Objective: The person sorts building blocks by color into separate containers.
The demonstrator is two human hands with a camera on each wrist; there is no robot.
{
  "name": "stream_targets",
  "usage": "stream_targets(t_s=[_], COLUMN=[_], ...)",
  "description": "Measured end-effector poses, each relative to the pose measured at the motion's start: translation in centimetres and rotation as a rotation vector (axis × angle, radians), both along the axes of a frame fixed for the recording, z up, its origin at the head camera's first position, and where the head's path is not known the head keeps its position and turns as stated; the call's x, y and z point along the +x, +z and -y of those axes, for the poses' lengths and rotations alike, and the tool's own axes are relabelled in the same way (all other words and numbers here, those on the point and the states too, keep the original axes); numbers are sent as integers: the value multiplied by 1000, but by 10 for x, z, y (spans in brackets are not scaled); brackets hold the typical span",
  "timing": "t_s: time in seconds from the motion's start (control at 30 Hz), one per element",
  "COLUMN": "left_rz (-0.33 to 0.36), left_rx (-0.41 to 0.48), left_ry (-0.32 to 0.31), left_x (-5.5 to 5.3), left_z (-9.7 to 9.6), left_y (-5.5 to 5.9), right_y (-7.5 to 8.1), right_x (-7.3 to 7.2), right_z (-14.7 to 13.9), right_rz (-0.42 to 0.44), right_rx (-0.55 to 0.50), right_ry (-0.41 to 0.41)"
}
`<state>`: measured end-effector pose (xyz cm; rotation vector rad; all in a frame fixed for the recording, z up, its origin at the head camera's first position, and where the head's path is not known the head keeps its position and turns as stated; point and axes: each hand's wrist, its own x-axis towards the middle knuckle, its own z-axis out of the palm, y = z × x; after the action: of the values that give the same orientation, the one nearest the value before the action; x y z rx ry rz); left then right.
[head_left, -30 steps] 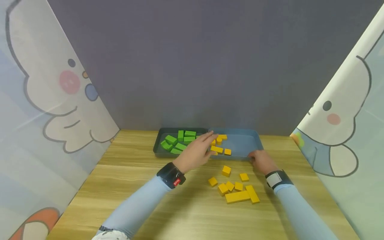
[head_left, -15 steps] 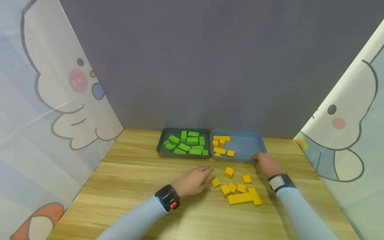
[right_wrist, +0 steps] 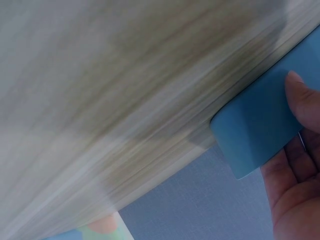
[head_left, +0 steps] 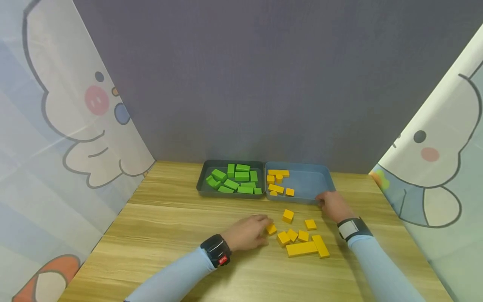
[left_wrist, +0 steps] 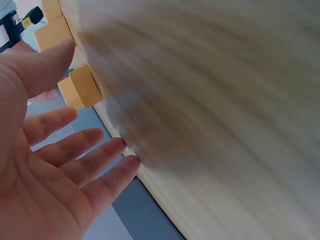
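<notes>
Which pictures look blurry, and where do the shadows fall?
Head view: yellow blocks fairly crisp, soft shadow on the table beside the left sleeve; left wrist view: wood grain smeared, dim shadow beside the left hand; right wrist view: wood soft, blue tray edge crisper.

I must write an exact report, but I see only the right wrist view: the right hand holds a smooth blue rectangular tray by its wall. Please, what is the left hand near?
Observer: The left hand is right at a small, smooth yellow block on the wood-grained table.
Operator: Thank you. And what lies inside the blue tray? I see only its outside.
Observer: Several yellow blocks lie in it, grouped at the left side in the head view.
Operator: Does something stand beside it?
Observer: Yes, a dark grey rectangular tray with green blocks stands close on its left.
</notes>
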<state>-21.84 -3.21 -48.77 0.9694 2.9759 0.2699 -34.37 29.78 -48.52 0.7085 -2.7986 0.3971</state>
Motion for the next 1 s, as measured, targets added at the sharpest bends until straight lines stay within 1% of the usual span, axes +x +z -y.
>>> stream_targets(t_s=[0.1, 0.27, 0.43, 0.53, 0.63, 0.9, 1.0], left_rz=[-6, -37, -69, -83, -92, -92, -84], left_rx=[-10, -39, -60, -64, -61, -44, -38], left_ry=[-17, -74, -105, -110, -112, -105, -93], left_x=[-2, -4, -6, -7, -6, -3, -4], left_z=[-7, -16, -20, -20, -20, -16, -12], left_y=[1, 2, -2, -4, -3, 4, 7], right_y=[0, 0, 1, 2, 3, 4, 4], right_x=[0, 2, 2, 3, 4, 5, 5], right_z=[0, 1, 3, 3, 4, 4, 4], right_rz=[-2, 1, -8, -8, -5, -3, -1], right_rx=[7, 12, 5, -3, -8, -8, -7], right_ry=[-8, -9, -4, -6, -2, -2, -9])
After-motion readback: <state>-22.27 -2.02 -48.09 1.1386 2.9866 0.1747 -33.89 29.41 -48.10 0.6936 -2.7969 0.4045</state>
